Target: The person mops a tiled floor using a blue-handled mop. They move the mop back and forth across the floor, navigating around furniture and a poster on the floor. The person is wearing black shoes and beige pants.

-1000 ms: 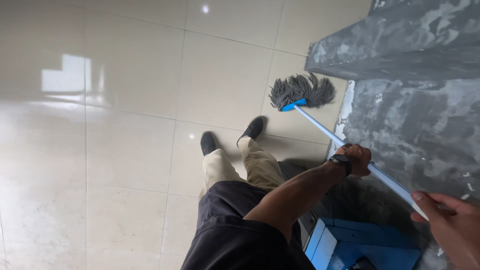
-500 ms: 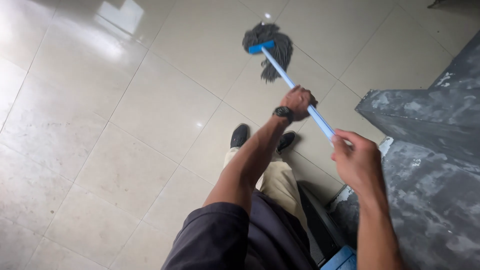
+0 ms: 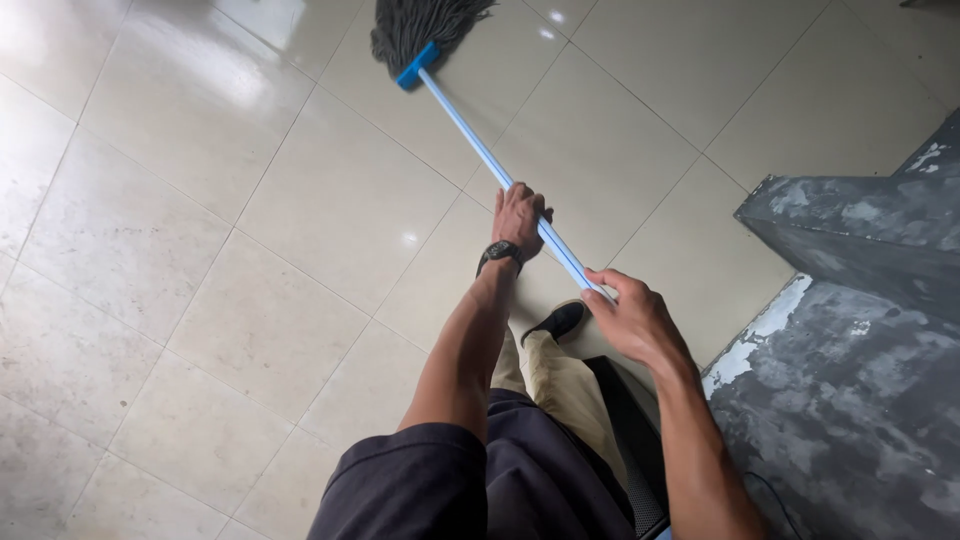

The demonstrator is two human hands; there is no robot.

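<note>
Gripping a blue-handled mop (image 3: 478, 135) with left hand (image 3: 520, 215) and right hand (image 3: 635, 320) closed around it, a person reaches its head across glossy floor tiles (image 3: 250, 230); nearer tiles look unmopped.

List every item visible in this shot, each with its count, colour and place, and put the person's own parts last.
mop: one, dark grey string head on a blue clamp, pale blue handle, head on the floor at top centre.
floor tiles: many, glossy cream, covering the left and centre.
concrete steps: two levels, mottled grey with chipped white paint at one edge, on the right.
shoe: one, black, on the tiles below the handle.
wristwatch: one, black, on the left wrist.
left hand: one, grip closed round the handle midway.
right hand: one, grip round the handle's near end.
</note>
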